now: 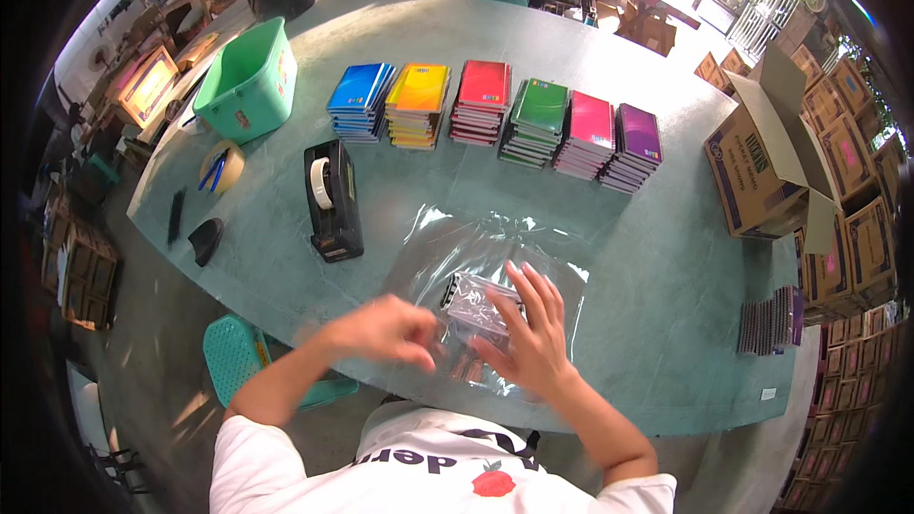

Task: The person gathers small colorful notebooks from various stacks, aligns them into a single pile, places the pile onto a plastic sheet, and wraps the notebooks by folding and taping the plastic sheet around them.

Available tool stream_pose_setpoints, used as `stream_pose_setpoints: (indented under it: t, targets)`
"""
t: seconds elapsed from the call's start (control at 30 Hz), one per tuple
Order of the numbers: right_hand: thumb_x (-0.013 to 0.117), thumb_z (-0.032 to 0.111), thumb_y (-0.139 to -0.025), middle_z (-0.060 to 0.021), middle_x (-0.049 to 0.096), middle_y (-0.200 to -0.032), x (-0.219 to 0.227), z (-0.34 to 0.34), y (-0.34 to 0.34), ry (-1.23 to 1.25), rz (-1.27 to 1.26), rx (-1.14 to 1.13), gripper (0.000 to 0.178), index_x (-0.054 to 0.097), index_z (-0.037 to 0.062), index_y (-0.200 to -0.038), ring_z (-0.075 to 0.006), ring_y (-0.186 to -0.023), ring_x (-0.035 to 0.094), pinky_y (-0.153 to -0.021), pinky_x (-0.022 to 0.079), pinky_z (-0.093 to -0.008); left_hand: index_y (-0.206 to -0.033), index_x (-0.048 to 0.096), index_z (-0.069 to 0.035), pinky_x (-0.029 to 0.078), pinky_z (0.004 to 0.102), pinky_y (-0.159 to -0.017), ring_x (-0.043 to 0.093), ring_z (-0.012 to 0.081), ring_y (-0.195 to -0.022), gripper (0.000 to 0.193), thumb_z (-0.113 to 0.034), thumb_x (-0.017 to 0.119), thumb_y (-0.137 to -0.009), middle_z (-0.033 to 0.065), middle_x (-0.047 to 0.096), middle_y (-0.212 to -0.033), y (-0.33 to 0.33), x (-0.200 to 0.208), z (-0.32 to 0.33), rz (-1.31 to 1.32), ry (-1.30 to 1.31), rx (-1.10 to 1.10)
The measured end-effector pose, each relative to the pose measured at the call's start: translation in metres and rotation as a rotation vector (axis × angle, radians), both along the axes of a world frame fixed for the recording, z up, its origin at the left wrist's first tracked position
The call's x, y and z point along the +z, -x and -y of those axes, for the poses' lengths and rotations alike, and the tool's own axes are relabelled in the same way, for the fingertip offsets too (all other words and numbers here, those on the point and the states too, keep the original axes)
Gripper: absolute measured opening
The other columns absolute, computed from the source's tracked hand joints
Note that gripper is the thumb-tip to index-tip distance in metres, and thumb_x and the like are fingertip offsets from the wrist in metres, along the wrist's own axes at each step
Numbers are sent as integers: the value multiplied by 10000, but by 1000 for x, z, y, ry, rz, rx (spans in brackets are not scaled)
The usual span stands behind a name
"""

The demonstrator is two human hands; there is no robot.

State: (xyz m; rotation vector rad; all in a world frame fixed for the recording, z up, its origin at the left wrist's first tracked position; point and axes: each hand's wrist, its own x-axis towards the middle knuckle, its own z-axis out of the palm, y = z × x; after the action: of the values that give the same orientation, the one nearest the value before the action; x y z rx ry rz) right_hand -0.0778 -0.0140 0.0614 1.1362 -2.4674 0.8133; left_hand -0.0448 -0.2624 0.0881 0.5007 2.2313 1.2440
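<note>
In front of me a clear plastic sheet or bag (433, 252) lies spread on the table, shiny and creased. Beneath or inside it is a small pale rectangular bundle (471, 300) with a dark edge at its left; glare hides its kind. My right hand (535, 333) rests over the bundle's right side, fingers spread apart. My left hand (388, 328) hovers at the plastic's left edge, fingers bent and smeared by motion; whether it pinches anything is unclear. Beyond the plastic stand stacks of notebooks: blue (362, 88), yellow (419, 90), red (483, 86), green (540, 109), pink (591, 122) and purple (639, 133).
A black tape dispenser (333, 214) stands left of the plastic. Farther left are a green basket (252, 86), a tape roll (222, 167) with blue pens, and a dark pointed piece (205, 241). At right are an open carton (762, 167) and another notebook stack (769, 322). A stool (233, 357) stands below.
</note>
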Motion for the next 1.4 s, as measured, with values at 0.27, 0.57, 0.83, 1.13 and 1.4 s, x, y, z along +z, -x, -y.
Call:
stream_pose_setpoints:
  t: [0.27, 0.57, 0.83, 1.13, 1.4]
  targets:
    - [825, 117, -556, -126, 521, -1175, 43, 40, 37, 148, 647, 85, 861, 405, 47, -1304, -290, -1098, 523, -978, 396, -392, -1059, 559, -22, 472, 279, -711, 584, 149, -783, 403, -202, 755, -757, 27, 599, -830, -56, -111, -88, 446, -649, 285]
    - [791, 114, -630, -83, 525, -1173, -45, 19, 21, 652, 843, 167, 642, 509, 23, -1199, -186, -1099, 493, -965, 366, -315, -1252, 445, -40, 419, 321, -941, 530, 203, -1085, 720, -292, 806, -682, 96, 528, -1180, 16, -58, -33, -377, -548, 477]
    - [461, 336, -959, -120, 564, -1167, -34, 52, 14, 942, 907, 92, 395, 598, -18, -1069, -234, -1115, 517, -966, 374, -349, -939, 658, 23, 458, 291, -838, 576, 190, -952, 552, -451, 377, -966, 120, 627, -1001, 26, -34, -44, -167, -800, 705]
    - [761, 170, -741, -143, 538, -1177, -77, -7, -18, 661, 532, -76, 578, 474, 4, -1215, -244, -1111, 517, -939, 414, -359, -1110, 577, -15, 449, 381, -825, 590, 298, -871, 415, -305, 634, -818, 135, 629, -900, -21, 28, -28, -784, 157, -89]
    - [721, 60, -738, -157, 547, -1051, -80, 13, -23, 410, 242, -154, 490, 556, 54, -1199, -298, -905, 573, -742, 488, -361, -1188, 511, -5, 422, 375, -798, 545, 273, -929, 538, -117, 647, -681, 152, 575, -927, 35, 42, -41, -816, 626, -169]
